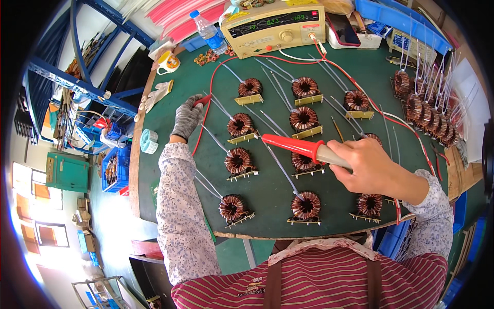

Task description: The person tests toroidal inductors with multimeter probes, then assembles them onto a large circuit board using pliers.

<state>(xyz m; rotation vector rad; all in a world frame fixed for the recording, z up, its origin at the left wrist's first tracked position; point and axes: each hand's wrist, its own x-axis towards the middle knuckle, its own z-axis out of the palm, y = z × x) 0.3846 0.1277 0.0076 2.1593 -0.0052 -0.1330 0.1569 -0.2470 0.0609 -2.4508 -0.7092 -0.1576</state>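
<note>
My left hand (187, 117), in a grey glove, pinches a red clip (204, 100) next to the grey wire leads of a copper-wound ring coil (240, 124). Whether the clip touches a lead is too small to tell. My bare right hand (366, 166) is wrapped round the grey handle of a red test probe (293, 144). Its thin tip points left, at the right end of that coil's small board (242, 138); I cannot tell if they touch. Several more such coils stand in rows on the green table mat (278, 185), the probe hiding part of one.
A beige bench instrument (278, 32) with green digits stands at the back, red and white cables running from it. A water bottle (210, 34), mug (169, 62), glove (157, 95) and teal tape roll (149, 141) are leftward. Bunched coils (429, 113) and pliers (438, 156) lie right.
</note>
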